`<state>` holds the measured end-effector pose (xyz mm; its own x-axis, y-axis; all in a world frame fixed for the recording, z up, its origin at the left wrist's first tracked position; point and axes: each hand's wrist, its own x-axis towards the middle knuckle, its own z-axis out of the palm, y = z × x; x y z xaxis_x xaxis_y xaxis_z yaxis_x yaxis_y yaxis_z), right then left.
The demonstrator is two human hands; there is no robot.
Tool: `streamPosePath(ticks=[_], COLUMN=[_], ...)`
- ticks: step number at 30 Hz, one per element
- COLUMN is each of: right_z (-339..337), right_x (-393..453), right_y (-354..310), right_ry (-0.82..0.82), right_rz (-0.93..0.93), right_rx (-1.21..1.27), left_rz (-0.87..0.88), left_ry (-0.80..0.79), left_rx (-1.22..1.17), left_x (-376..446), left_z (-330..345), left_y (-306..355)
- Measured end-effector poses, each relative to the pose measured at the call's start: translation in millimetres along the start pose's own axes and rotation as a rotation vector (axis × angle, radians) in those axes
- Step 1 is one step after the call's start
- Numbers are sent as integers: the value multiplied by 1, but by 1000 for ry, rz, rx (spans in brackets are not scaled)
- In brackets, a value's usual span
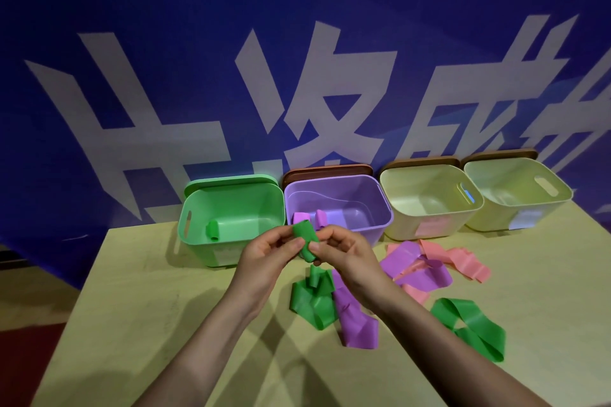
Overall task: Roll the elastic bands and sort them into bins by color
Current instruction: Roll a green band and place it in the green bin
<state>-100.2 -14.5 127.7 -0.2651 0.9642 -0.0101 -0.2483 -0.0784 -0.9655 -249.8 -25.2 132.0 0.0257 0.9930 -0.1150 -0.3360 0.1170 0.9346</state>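
Observation:
My left hand [269, 251] and my right hand [340, 249] both pinch a partly rolled green band [305, 235], held above the table just in front of the bins. Its loose tail [312, 299] hangs down and lies on the table. The green bin [231, 205] at the left holds one rolled green band [212, 231]. The purple bin [337, 201] beside it holds two rolled purple bands [312, 218]. Loose on the table lie a purple band [355, 317], another green band [469, 327], and a heap of purple [416, 269] and pink bands [463, 261].
Two pale yellow bins [429, 201] [515, 192] stand to the right of the purple one, each with a label on its front. All bins sit along the table's far edge against a blue wall with white characters. The table's left edge [76, 304] drops off to the floor.

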Motion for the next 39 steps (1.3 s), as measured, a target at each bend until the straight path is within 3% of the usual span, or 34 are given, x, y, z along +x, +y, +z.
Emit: streamPosePath(ticks=[8,19,24,30,35,37,39], right_z=[6,28,43,69,85,90,96], right_x=[6,58,118,192,250,263,271], right_y=[-2,17,44,85,141,164,184], right_ry=[32,33,-56,-143,-39,-22,-27], right_rz=[-47,117,186,298,516,601,649], right_rx=[-139,-205,-446,-552,-614,-676,-773], left_rz=[128,-42,-115,-206,-27,-104,-194], left_ry=[125,165,202,281,579,623,566], left_rx=[119,23,219,387,793,882,879], left_x=[1,38,69,114,141,150,157], left_z=[2,-45,-92,-147,-203,-223,-236], left_y=[-8,-7,-3,-2,-1,-14,-30])
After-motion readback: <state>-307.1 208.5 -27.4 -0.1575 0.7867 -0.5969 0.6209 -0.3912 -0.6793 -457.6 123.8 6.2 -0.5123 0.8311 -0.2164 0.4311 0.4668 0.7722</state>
